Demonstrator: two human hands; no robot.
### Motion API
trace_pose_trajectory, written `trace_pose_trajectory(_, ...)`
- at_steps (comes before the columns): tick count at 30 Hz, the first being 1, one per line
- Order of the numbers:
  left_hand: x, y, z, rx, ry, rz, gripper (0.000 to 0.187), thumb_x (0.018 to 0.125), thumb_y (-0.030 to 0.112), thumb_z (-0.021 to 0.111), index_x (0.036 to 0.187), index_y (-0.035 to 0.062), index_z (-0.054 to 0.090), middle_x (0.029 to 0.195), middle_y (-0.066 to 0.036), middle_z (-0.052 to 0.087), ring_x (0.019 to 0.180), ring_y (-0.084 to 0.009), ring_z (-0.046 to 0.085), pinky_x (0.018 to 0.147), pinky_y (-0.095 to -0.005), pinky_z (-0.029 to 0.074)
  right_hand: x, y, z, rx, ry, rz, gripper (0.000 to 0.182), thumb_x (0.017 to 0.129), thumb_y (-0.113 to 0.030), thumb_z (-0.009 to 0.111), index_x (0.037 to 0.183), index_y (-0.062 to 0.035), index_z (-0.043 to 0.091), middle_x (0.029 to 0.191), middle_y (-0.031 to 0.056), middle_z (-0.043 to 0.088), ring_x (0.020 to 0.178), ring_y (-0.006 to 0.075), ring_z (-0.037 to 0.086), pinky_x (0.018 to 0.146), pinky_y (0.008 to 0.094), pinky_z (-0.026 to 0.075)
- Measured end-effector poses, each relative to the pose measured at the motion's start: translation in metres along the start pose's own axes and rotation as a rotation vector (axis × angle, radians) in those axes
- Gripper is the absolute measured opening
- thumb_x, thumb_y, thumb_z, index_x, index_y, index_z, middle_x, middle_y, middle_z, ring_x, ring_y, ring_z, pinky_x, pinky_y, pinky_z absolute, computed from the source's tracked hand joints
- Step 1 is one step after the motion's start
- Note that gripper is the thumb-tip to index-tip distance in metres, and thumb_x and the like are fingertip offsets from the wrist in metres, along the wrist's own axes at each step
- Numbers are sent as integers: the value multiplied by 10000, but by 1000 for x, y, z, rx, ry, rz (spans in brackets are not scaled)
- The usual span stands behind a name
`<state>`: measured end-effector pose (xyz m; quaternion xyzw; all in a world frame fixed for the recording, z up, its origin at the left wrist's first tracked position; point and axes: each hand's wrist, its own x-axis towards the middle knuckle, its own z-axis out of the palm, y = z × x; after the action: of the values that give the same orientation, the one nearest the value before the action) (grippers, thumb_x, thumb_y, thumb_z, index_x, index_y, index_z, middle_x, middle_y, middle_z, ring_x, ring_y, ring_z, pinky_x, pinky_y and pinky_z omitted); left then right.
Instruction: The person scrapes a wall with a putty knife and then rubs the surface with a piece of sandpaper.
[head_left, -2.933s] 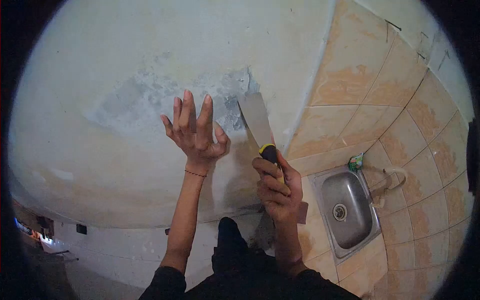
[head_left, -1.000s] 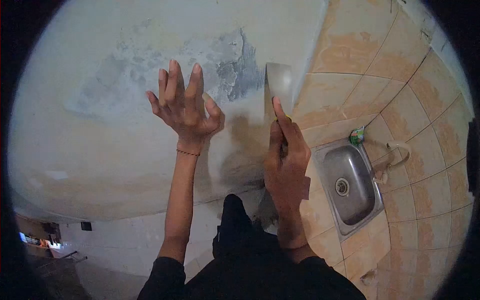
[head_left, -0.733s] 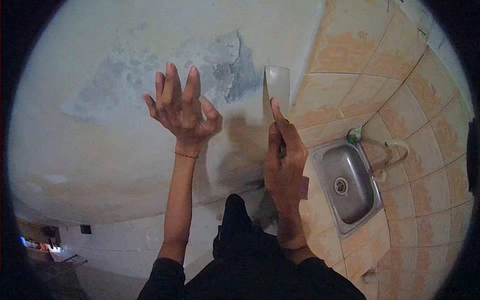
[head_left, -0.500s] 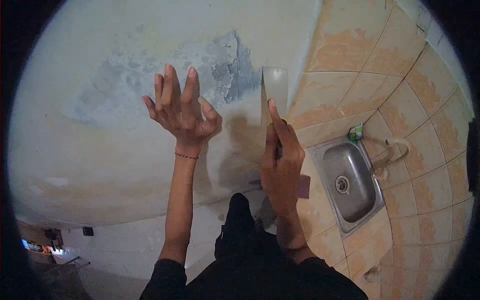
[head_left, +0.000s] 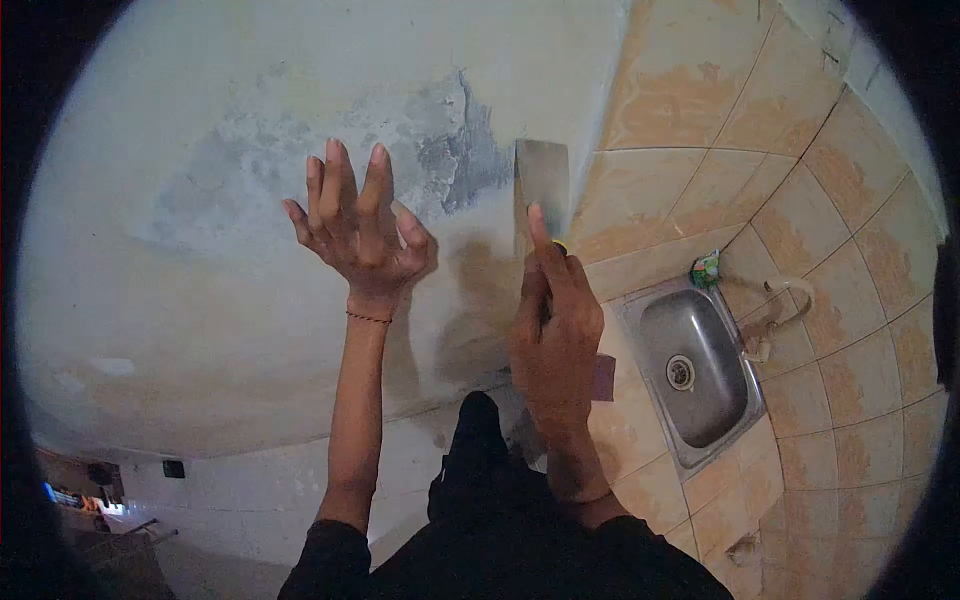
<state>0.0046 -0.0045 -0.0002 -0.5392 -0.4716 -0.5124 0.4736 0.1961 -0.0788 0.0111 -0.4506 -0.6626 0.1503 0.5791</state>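
Note:
My right hand [head_left: 557, 330] is wrapped round the handle of a putty knife [head_left: 543, 175], its index finger stretched along the wide metal blade. The blade points up and overlaps the wall just right of a grey, peeling patch [head_left: 445, 150]. Most of the handle is hidden in the fist. My left hand [head_left: 365, 230] is open, fingers spread, in front of the patch's lower part, with a thin cord bracelet [head_left: 368, 317] at the wrist. Flaked paint edges show along the right side of the patch, next to darker grey plaster.
To the right, a steel sink [head_left: 715, 400] is set into a tiled counter [head_left: 625, 440], with a tap [head_left: 790, 300] on the tiled wall. A green packet [head_left: 706, 268] sits at the sink's back corner. A purplish block [head_left: 603, 378] lies on the counter beside my right wrist.
The putty knife blade has shifted slightly left and down, now showing more of its flat face. My left hand stays spread in nearly the same spot. The whole view has tilted slightly.

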Motion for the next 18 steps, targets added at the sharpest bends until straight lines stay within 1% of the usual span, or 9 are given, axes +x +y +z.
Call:
trace_pose_trajectory(3, 0, 0, 1, 17, -1, -10, 532, 847, 328, 443, 1330, 200, 624, 1482, -107, 487, 1424, -263, 357, 1230, -459, 16, 4, -3, 0, 42, -20, 59, 439, 987, -6, 494, 1407, -122, 549, 894, 170, 609, 759, 297, 590, 699, 397, 472)
trace_pose_trajectory(6, -2, 0, -1, 19, -7, -13, 530, 845, 325, 451, 1329, 197, 624, 1484, -107, 484, 1429, -263, 350, 1229, -459, 17, 2, 0, 2, 1, 3, 17, 429, 990, -15, 496, 1402, -119, 554, 888, 174, 607, 753, 299, 589, 694, 391, 471)
trace_pose_trajectory(12, 1, 0, 1, 13, 4, -12, 525, 842, 313, 455, 1324, 193, 626, 1485, -110, 483, 1436, -264, 343, 1229, -461, 23, 1, 5, 2, 11, -28, 27, 427, 1000, -33, 494, 1415, -121, 541, 900, 181, 604, 778, 303, 597, 707, 381, 477)
trace_pose_trajectory(15, 0, 2, 0, 8, -7, -18, 528, 839, 315, 461, 1325, 187, 624, 1484, -117, 485, 1432, -268, 351, 1230, -463, 27, 2, 9, 7, 15, -1, -29, 504, 978, -7, 496, 1464, -142, 481, 910, 200, 567, 790, 358, 611, 690, 452, 488)
trace_pose_trajectory(18, 1, 0, -2, 23, -14, -11, 538, 830, 311, 469, 1330, 186, 621, 1485, -119, 482, 1429, -271, 356, 1230, -464, 29, -3, 7, 6, -52, -31, 29, 427, 999, -30, 492, 1413, -121, 544, 901, 187, 598, 779, 304, 593, 708, 381, 478)
